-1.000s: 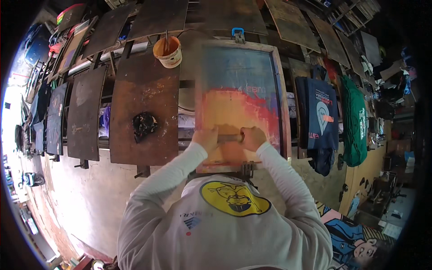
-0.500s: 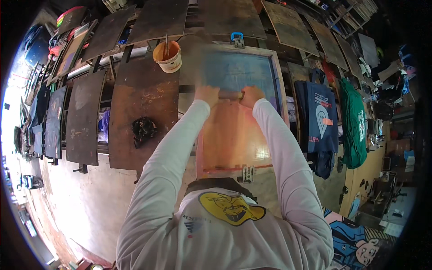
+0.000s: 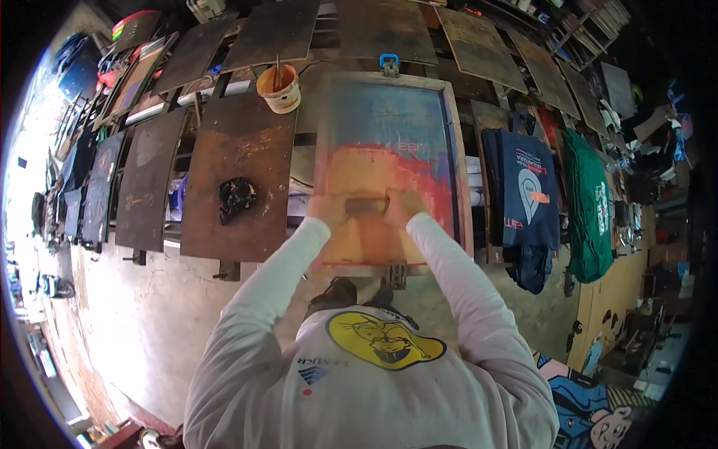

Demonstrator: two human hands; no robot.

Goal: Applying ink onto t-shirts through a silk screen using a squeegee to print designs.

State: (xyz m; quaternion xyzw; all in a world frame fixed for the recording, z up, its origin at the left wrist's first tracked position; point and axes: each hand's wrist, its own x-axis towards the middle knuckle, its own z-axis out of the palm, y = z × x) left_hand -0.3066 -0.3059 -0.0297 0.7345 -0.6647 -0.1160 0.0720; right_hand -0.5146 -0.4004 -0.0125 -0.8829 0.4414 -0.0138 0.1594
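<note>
My left hand (image 3: 329, 211) and my right hand (image 3: 405, 205) are closed around the two ends of a squeegee (image 3: 366, 206), which lies across the lower half of a screen printing frame (image 3: 458, 165). Blue mesh (image 3: 393, 108) shows in the far part of the frame, with faint lettering. Orange-red ink (image 3: 374, 161) spreads over the nearer part, its edge ragged on the right. My fingers and the squeegee are somewhat blurred, and its blade is hidden. Hinge clamps (image 3: 390, 65) hold the frame at its far edge.
Left of the frame, a brown board (image 3: 250, 150) carries a dark crumpled lump (image 3: 238, 196). An ink-smeared bucket (image 3: 279, 91) with a stick stands at its far edge. Navy bags (image 3: 527, 187) and green bags (image 3: 591, 209) hang over boards at the right.
Both hands have drawn the squeegee toward my body, from the frame's middle to its nearer part. Red-orange ink with a ragged edge now shows beyond it. The view has shifted slightly.
</note>
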